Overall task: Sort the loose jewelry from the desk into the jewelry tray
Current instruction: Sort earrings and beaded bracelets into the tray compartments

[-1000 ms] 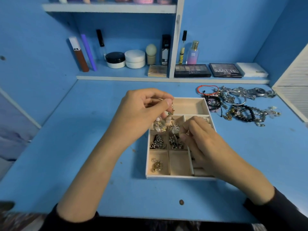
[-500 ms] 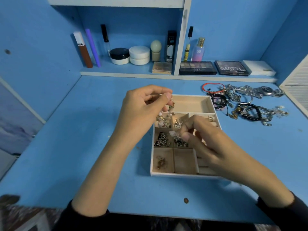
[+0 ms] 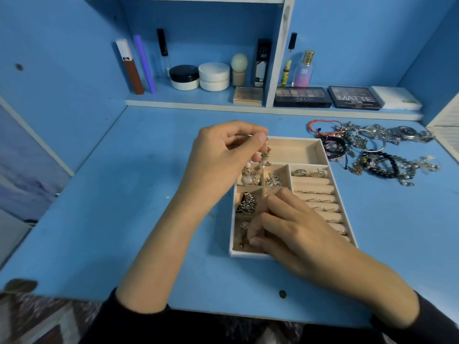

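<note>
A cream jewelry tray (image 3: 295, 151) with several compartments lies on the blue desk. My left hand (image 3: 223, 157) hovers over its far left corner, pinching a dangling beaded earring (image 3: 265, 156) between thumb and forefinger. My right hand (image 3: 290, 229) reaches down into the near left compartments, fingertips curled at a small piece of jewelry (image 3: 243, 234); I cannot tell if it is gripped. Chains (image 3: 246, 204) and earrings fill the small cells, rings sit in the padded ring rows (image 3: 315, 188). A pile of loose bracelets and watches (image 3: 372, 150) lies to the tray's right.
Cosmetics stand on a low shelf at the back: jars (image 3: 198, 76), tubes, a perfume bottle (image 3: 304, 69) and eyeshadow palettes (image 3: 352, 96). A white louvred panel (image 3: 447, 130) borders the desk's right side. Blue walls close in left and right.
My right hand has moved from the middle cells toward me into the near left compartment. My left hand holds the earring in nearly the same place.
</note>
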Available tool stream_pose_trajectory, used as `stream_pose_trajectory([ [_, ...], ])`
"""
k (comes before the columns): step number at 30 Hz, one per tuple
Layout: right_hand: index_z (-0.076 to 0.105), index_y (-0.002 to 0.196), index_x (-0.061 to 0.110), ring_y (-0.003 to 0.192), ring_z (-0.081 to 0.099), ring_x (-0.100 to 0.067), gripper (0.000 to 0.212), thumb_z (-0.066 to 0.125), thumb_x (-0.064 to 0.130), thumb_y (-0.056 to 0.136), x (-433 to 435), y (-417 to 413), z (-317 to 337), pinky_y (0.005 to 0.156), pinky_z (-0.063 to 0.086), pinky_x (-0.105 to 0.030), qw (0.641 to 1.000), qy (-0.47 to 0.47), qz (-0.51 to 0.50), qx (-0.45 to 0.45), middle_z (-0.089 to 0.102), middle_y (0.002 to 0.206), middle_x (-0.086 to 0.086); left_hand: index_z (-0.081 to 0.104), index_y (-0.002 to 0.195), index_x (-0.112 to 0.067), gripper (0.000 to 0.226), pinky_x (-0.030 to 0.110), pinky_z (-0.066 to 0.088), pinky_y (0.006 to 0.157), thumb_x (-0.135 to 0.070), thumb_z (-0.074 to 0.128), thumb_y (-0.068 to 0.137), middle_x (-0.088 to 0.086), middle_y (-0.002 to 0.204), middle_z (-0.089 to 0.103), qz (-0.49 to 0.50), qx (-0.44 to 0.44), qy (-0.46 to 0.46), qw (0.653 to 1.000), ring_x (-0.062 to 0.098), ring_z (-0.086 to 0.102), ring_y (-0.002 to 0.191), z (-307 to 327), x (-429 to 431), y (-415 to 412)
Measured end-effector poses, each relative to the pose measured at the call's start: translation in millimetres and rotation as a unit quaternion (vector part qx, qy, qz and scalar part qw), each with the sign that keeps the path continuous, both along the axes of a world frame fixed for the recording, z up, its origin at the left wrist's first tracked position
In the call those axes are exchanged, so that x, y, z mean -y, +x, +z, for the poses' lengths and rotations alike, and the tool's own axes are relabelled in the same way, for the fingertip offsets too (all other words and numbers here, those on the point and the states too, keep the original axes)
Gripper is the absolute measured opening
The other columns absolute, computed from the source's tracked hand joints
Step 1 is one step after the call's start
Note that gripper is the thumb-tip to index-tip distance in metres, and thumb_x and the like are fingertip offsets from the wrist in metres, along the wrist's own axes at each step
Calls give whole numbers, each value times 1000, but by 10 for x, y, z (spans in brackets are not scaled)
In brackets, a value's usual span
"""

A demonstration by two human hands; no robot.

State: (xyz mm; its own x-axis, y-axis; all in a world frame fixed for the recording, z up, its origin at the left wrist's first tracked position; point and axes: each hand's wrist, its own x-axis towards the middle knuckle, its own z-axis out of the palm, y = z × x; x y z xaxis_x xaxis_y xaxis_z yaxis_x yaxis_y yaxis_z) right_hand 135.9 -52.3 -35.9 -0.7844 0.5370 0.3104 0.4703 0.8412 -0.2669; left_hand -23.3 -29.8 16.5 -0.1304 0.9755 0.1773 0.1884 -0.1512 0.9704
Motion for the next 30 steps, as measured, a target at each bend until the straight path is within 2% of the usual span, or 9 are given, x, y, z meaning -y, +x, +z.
stream_pose_trajectory([
  [4, 65, 89, 20, 83, 45, -12, 15, 55, 31, 87, -81, 98, 63, 75, 37, -21, 994, -48, -39, -87, 54, 86, 7, 71, 89, -13, 9, 22, 51, 63, -12, 63, 85, 4, 75, 72, -22, -15, -5, 1000, 10, 61, 60, 39, 30, 14],
  [8, 63, 82, 25, 72, 49, -7, 9, 57, 30, 84, -172, 279, 125, 65, 36, -14, 958, -104, -152, -219, 58, 75, 4, 71, 88, -12, 9, 22, 54, 60, -10, 64, 83, 5, 73, 72, -75, -31, -37, 996, 14, 65, 61, 111, 131, 19],
  [11, 63, 81, 27, 70, 52, -16, 8, 57, 32, 82, -220, 380, 140, 60, 40, -25, 926, -156, -201, -279, 60, 73, 0, 70, 86, -8, 7, 25, 57, 60, -6, 66, 81, 10, 72, 71, -120, -28, -68, 990, 19, 66, 61, 129, 238, 53],
  [13, 64, 80, 25, 68, 51, -17, 9, 57, 31, 82, -231, 409, 152, 62, 41, -27, 910, -179, -218, -303, 58, 71, 1, 69, 83, -6, 5, 28, 58, 60, -5, 67, 79, 11, 71, 70, -139, -27, -89, 986, 20, 66, 60, 115, 313, 88],
  [17, 64, 81, 23, 69, 52, -15, 9, 57, 28, 82, -227, 409, 166, 62, 41, -24, 904, -195, -223, -309, 58, 72, 2, 68, 82, -3, 4, 23, 56, 57, -4, 69, 78, 12, 70, 70, -161, -41, -136, 977, 25, 68, 66, 61, 419, 149],
  [23, 64, 81, 26, 73, 55, -17, 8, 57, 30, 82, -198, 369, 160, 66, 45, -31, 906, -193, -221, -305, 63, 76, -2, 66, 82, -2, 5, 27, 58, 68, -3, 69, 78, 11, 74, 70, -188, -78, -179, 963, 17, 69, 66, -9, 441, 181],
  [26, 64, 82, 26, 74, 56, -17, 9, 57, 30, 81, -192, 363, 156, 67, 45, -33, 910, -193, -221, -294, 64, 78, 0, 69, 79, -13, 5, 22, 56, 71, -11, 73, 76, -1, 73, 72, -182, -142, -153, 961, 5, 66, 67, -29, 431, 173],
  [28, 65, 83, 28, 73, 55, -15, 9, 57, 30, 81, -187, 366, 165, 64, 44, -29, 916, -199, -211, -276, 63, 78, 1, 70, 77, -21, 5, 17, 53, 68, -18, 74, 75, -7, 74, 72, -176, -174, -141, 959, -5, 61, 62, -28, 428, 163],
  [30, 67, 87, 31, 73, 54, -12, 12, 56, 29, 81, -169, 377, 192, 61, 40, -19, 930, -213, -186, -235, 62, 78, 8, 70, 77, -25, 5, 13, 50, 67, -22, 74, 75, -11, 74, 71, -172, -184, -137, 958, -8, 58, 59, -13, 422, 149],
])
